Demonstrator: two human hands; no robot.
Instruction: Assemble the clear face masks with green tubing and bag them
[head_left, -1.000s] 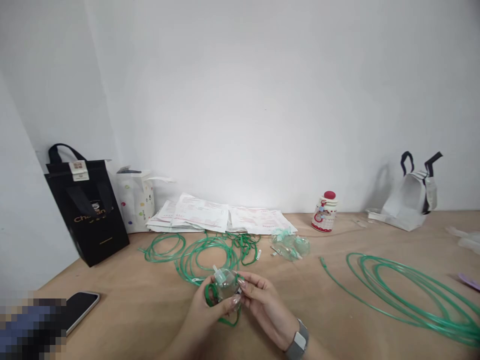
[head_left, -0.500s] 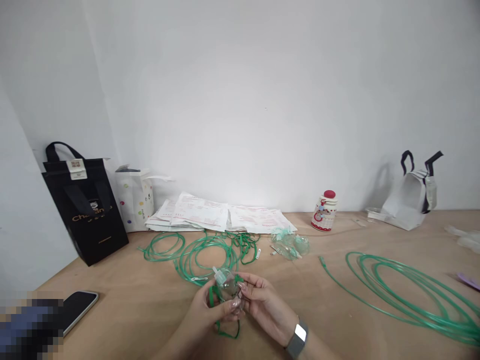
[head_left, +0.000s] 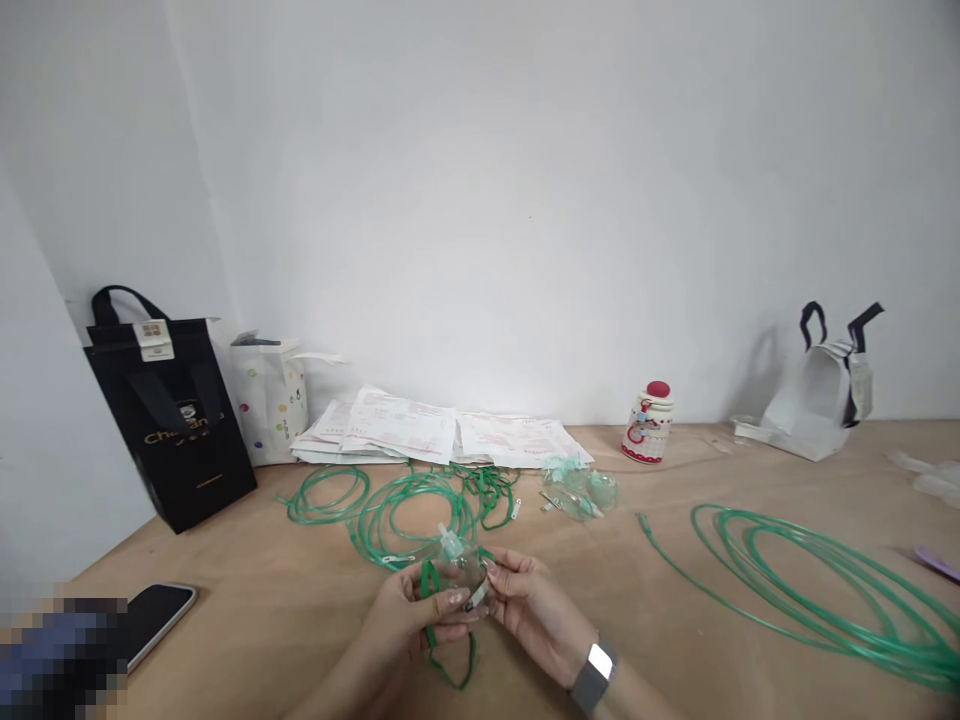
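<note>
Low in the middle of the view, my left hand (head_left: 412,612) and my right hand (head_left: 529,606) both pinch a small clear plastic mask (head_left: 459,566) with a pale green port on top. A green elastic strap (head_left: 442,650) hangs from it in a loop between my wrists. My right wrist carries a watch (head_left: 594,674). Just beyond my hands lie coils of green tubing (head_left: 409,505) on the wooden table (head_left: 300,610).
More clear masks (head_left: 577,490) lie behind. A large green tubing coil (head_left: 817,590) spreads at the right. White packets (head_left: 442,435), a red-capped bottle (head_left: 649,425), a black bag (head_left: 172,410), a white box (head_left: 274,400), a white bag (head_left: 825,390) and a phone (head_left: 154,615) stand around.
The mask has tilted so its port points up, and the green strap loop hangs lower between my hands. My hands stayed in place.
</note>
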